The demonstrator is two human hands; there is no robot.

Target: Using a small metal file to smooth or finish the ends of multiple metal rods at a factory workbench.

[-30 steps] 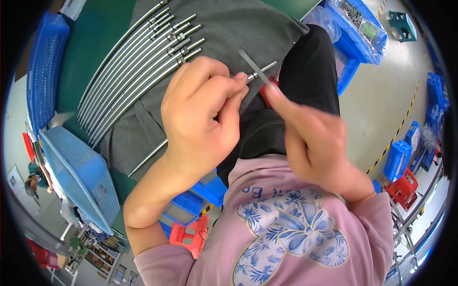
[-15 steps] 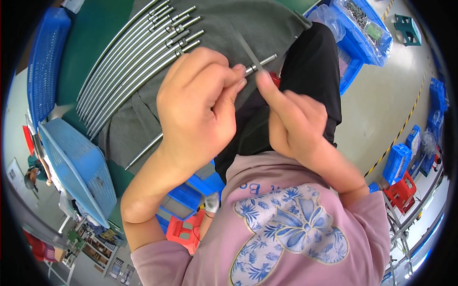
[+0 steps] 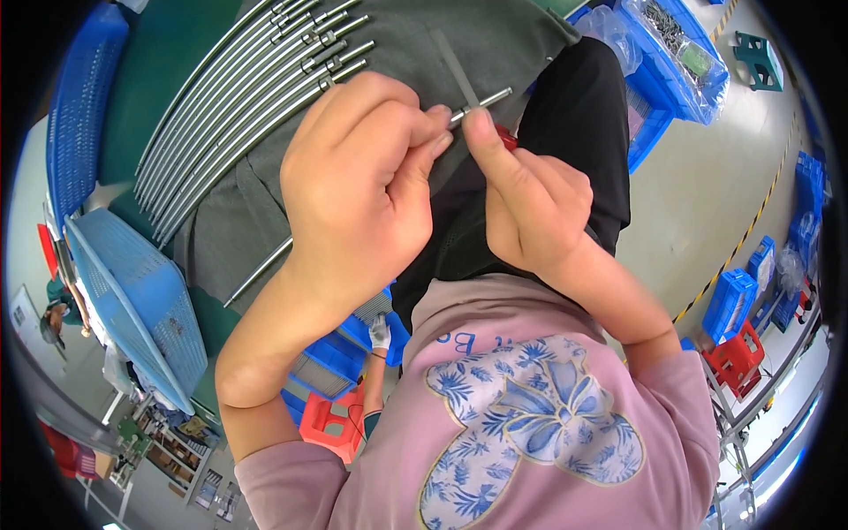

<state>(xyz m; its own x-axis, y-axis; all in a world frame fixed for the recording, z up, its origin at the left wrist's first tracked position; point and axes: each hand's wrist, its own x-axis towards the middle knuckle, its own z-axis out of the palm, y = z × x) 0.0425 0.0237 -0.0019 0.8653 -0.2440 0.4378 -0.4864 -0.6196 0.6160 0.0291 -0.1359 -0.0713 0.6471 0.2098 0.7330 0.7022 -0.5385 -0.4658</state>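
My left hand (image 3: 358,177) is closed around a thin steel rod (image 3: 256,272). The rod slants across me, its lower end showing past my left wrist and its upper tip beyond my fingers. In my right hand (image 3: 541,208) is a thin flat grey blade, perhaps a file (image 3: 453,66), with a red part, likely its handle, partly hidden behind my fingers. The blade crosses the rod near its upper end, my right thumb pressed there; whether it touches the rod is unclear. Several similar steel rods with collars (image 3: 334,64) lie side by side on a dark grey cloth (image 3: 503,44).
A light blue plastic basket (image 3: 146,300) and a darker blue one (image 3: 81,106) stand at left. At upper right are blue bins, one (image 3: 671,53) with small metal parts. A co-worker's gloved hand (image 3: 379,332) reaches beside blue trays below my left forearm, near a red stool (image 3: 329,424).
The view has shifted slightly. The blade has moved a little left and up with my right hand, staying across the rod. A co-worker's gloved hand shows more fully by the blue trays.
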